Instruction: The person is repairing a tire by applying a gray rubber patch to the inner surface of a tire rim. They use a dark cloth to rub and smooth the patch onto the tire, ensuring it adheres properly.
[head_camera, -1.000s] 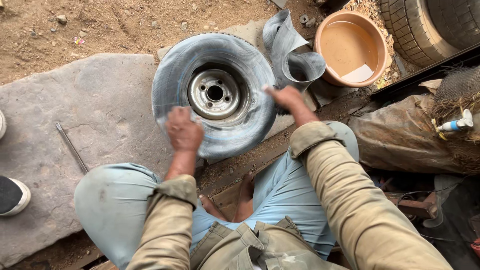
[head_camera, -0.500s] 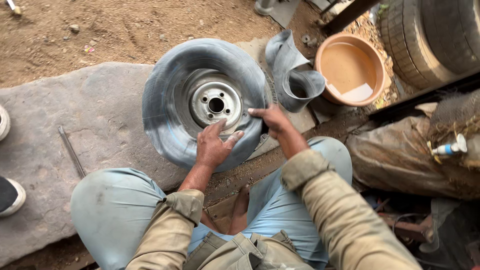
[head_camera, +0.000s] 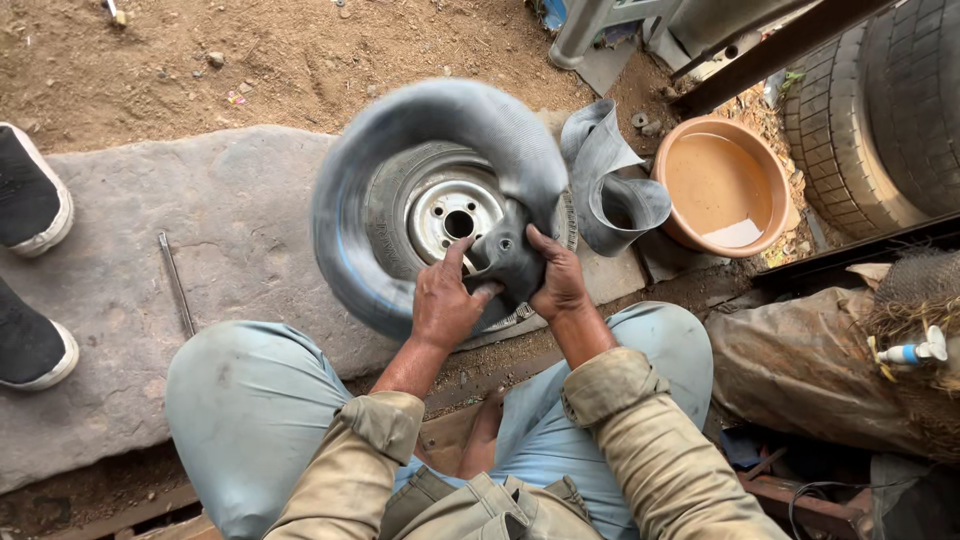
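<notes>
The grey, limp rubber inner tube (head_camera: 400, 150) is draped in a loose ring over the small tyre with a silver steel rim (head_camera: 452, 212), which lies flat on the grey stone slab (head_camera: 130, 260) just in front of the person's knees. The tube's upper arc is blurred, so it is plainly in motion. The likeliest trouble from here is a pinch or fold: if the rubber bunches under the tyre's edge, or is dragged across the rim's lip, it could crease or tear near the small hole (head_camera: 507, 243) showing in the pinched part. A slipping grip would let the slack ring flop onto the dirt and pick up grit. The wheel itself is unrestrained and could slide on the slab if pulled sideways.

The left hand (head_camera: 445, 305) is clenched on the tube's near edge, its thumb reaching up towards the rim's hub and its fingers curled under the rubber. The right hand (head_camera: 558, 282) grips the same bunched section just beside it, thumb on top, knuckles turned towards the tyre's right edge. Both forearms, in tan sleeves, angle inward from bent elbows, wrists close together over the tyre's near side.

A loose strip of grey rubber flap (head_camera: 610, 180) lies curled just right of the tyre, near a terracotta-coloured round basin (head_camera: 725, 185). A thin metal rod (head_camera: 177, 283) rests on the slab to the left.
</notes>
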